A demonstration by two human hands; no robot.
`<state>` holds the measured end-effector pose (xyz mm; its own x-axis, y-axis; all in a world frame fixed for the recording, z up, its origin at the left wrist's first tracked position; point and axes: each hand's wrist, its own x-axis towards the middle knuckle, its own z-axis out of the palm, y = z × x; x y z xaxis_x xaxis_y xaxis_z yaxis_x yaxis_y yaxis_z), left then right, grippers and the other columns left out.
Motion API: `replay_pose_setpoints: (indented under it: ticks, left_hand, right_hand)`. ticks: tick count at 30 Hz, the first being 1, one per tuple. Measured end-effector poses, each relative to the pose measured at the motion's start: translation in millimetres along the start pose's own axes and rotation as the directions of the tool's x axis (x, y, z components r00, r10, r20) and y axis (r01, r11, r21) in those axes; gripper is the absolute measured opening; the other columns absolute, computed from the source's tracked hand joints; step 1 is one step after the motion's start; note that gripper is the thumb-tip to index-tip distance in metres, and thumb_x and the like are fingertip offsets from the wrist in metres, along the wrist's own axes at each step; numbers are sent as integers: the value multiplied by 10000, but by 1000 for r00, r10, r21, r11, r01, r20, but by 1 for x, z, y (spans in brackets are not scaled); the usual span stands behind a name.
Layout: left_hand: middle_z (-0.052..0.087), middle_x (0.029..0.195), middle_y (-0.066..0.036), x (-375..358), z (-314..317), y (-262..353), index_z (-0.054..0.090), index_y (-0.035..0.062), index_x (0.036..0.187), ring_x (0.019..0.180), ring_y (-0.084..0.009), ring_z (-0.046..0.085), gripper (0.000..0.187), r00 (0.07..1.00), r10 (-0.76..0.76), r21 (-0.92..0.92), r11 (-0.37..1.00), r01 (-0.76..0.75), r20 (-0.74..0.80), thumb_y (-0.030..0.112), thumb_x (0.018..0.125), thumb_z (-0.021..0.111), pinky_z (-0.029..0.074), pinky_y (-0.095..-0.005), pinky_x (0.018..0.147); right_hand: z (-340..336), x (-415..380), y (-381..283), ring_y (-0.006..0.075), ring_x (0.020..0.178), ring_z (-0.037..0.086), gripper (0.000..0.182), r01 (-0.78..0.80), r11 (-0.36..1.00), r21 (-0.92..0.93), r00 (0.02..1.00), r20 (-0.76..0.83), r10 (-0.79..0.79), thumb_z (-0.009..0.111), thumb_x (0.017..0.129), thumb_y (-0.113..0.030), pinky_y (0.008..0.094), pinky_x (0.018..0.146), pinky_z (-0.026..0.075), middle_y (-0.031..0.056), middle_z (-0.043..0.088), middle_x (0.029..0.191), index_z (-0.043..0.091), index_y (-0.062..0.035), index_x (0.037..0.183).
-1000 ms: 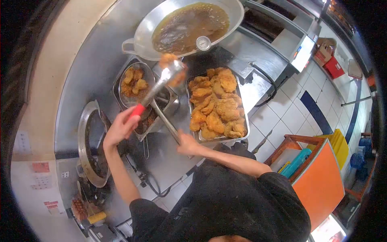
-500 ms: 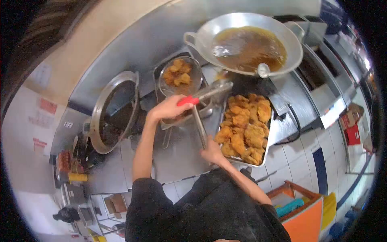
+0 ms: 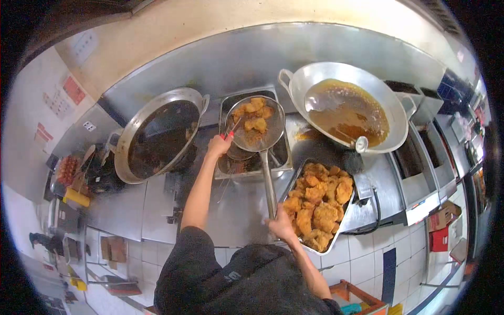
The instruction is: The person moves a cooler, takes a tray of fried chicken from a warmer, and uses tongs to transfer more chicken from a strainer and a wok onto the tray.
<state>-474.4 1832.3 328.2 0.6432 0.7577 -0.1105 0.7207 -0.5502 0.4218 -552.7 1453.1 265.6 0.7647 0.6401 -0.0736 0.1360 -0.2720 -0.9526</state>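
Observation:
My left hand (image 3: pixel 220 145) is closed on the red-handled tongs (image 3: pixel 230 134), at the left rim of a round mesh strainer (image 3: pixel 270 131). Several golden fried pieces (image 3: pixel 255 123) lie in the strainer, above a rectangular metal pan (image 3: pixel 283 160). My right hand (image 3: pixel 280 226) grips the far end of the strainer's long metal handle. Just right of that hand, a metal tray (image 3: pixel 336 236) is heaped with fried pieces (image 3: pixel 317 189).
A large wok of brown oil (image 3: pixel 349 113) stands at the back right, with a ladle (image 3: pixel 361 144) at its front rim. At the left is another wok with dark oil (image 3: pixel 163 139). A black hose (image 3: pixel 377 212) curves right of the tray.
The view has turned and shifted. The tongs have moved from above the strainer's handle, toward the tray side, to the pieces in the strainer. My right hand still holds the handle.

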Motion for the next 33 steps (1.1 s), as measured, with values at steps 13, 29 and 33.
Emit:
replay_pose_setpoints:
  ticks: [13, 29, 33]
  left_hand:
    - [547, 525, -77, -6, -6, -17, 559, 49, 670, 450, -202, 570, 515, 973, 192, -319, 937, -142, 131, 532, 846, 574, 432, -358, 453]
    - [483, 637, 27, -110, 11, -43, 590, 98, 911, 410, -30, 344, 393, 937, 65, -793, 555, 252, 343, 489, 874, 597, 249, -201, 321]
    - [482, 628, 43, -151, 22, -39, 605, 104, 962, 416, -26, 368, 356, 942, 80, -854, 452, 258, 327, 451, 888, 586, 280, -193, 336]
  right_hand:
    - [-19, 2, 4, 262, 847, 574, 480, -118, 992, 52, 985, 134, 110, 670, 709, -86, 370, 789, 469, 147, 582, 882, 464, 14, 1131]
    - [-12, 7, -12, 122, 547, 507, 295, -149, 976, 157, 977, 175, 121, 575, 734, 9, 283, 440, 415, 33, 504, 734, 482, -28, 1012]
    - [-14, 12, -23, 141, 588, 514, 289, -248, 961, 121, 955, 199, 221, 585, 730, -28, 310, 511, 436, 61, 530, 745, 494, -20, 1004]
